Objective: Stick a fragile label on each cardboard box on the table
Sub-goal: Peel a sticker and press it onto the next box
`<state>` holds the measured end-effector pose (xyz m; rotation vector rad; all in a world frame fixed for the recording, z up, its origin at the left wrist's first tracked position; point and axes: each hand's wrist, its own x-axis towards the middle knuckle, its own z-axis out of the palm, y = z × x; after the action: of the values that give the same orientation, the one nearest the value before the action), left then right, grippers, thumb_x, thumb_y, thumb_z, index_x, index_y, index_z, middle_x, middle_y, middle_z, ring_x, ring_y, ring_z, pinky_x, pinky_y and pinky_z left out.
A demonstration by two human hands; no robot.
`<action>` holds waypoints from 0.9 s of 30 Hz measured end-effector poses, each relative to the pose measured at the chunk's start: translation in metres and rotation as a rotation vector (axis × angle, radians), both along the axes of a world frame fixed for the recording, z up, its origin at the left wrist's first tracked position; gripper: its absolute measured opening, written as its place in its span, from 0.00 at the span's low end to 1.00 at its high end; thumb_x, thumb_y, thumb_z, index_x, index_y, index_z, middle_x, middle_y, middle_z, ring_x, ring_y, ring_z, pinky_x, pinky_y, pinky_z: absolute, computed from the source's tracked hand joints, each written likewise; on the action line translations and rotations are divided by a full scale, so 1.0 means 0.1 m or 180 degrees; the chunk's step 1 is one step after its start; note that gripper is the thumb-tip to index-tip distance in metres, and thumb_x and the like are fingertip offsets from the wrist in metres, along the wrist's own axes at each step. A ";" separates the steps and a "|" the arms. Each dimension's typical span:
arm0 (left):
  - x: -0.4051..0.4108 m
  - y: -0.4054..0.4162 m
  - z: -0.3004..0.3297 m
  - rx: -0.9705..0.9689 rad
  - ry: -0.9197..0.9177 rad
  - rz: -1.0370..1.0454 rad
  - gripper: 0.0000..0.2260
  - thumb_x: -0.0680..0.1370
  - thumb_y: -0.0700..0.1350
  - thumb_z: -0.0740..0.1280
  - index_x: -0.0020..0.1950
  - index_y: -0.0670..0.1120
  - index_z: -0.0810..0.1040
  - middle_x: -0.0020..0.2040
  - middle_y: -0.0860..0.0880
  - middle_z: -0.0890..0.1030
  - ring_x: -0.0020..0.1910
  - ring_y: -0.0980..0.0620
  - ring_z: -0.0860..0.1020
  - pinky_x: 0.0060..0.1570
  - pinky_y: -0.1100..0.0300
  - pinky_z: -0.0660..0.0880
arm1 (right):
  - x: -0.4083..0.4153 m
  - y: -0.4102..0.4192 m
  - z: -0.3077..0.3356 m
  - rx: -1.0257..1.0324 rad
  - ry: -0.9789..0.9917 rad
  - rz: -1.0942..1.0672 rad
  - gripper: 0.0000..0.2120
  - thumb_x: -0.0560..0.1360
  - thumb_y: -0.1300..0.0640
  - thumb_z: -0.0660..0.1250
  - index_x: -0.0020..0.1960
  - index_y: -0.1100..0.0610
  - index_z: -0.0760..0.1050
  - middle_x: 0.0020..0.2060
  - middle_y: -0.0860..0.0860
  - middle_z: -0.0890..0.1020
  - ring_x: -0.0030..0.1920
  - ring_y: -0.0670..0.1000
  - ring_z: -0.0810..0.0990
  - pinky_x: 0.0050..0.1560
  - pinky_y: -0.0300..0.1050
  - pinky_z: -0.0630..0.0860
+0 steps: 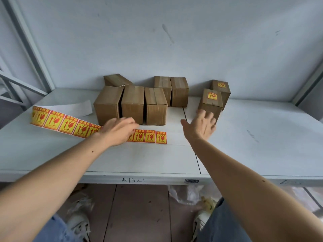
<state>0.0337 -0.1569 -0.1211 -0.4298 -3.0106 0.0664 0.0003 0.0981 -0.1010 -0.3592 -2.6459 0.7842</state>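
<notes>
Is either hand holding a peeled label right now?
No: the left hand lies open over the label strip, and the right hand is open and empty beside a labelled box.

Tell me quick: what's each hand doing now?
Left hand: open, over the red-and-yellow fragile label strip, holding nothing.
Right hand: open, empty.

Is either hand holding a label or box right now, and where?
Nothing held. The left hand lies open over the label strip; the right hand is open beside a labelled box.
</notes>
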 end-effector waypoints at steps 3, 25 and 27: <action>-0.11 0.18 0.13 0.1331 0.0433 0.0232 0.18 0.79 0.42 0.65 0.69 0.46 0.72 0.64 0.48 0.75 0.53 0.52 0.77 0.52 0.60 0.74 | -0.19 -0.24 0.06 -0.0342 -0.0230 0.1092 0.28 0.75 0.48 0.69 0.70 0.57 0.64 0.65 0.54 0.74 0.64 0.55 0.73 0.62 0.51 0.71; -0.47 0.57 -0.49 0.1711 0.0114 0.1339 0.19 0.76 0.50 0.68 0.65 0.47 0.73 0.62 0.45 0.74 0.63 0.42 0.68 0.61 0.48 0.65 | -0.48 -0.40 -0.52 0.0122 -0.0971 0.1764 0.23 0.70 0.47 0.71 0.64 0.48 0.74 0.52 0.51 0.80 0.54 0.54 0.79 0.50 0.49 0.79; -0.51 0.57 -0.47 0.1797 -0.0039 0.1417 0.18 0.76 0.50 0.68 0.64 0.49 0.75 0.61 0.45 0.74 0.63 0.42 0.68 0.61 0.49 0.65 | -0.47 -0.37 -0.50 0.0120 -0.1099 0.1780 0.25 0.69 0.46 0.72 0.64 0.48 0.73 0.51 0.51 0.81 0.53 0.54 0.80 0.50 0.51 0.80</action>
<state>-0.0168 -0.0994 -0.1682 0.2906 -2.8868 -0.7280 -0.0468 0.0608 -0.1515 0.3048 -3.1299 0.8926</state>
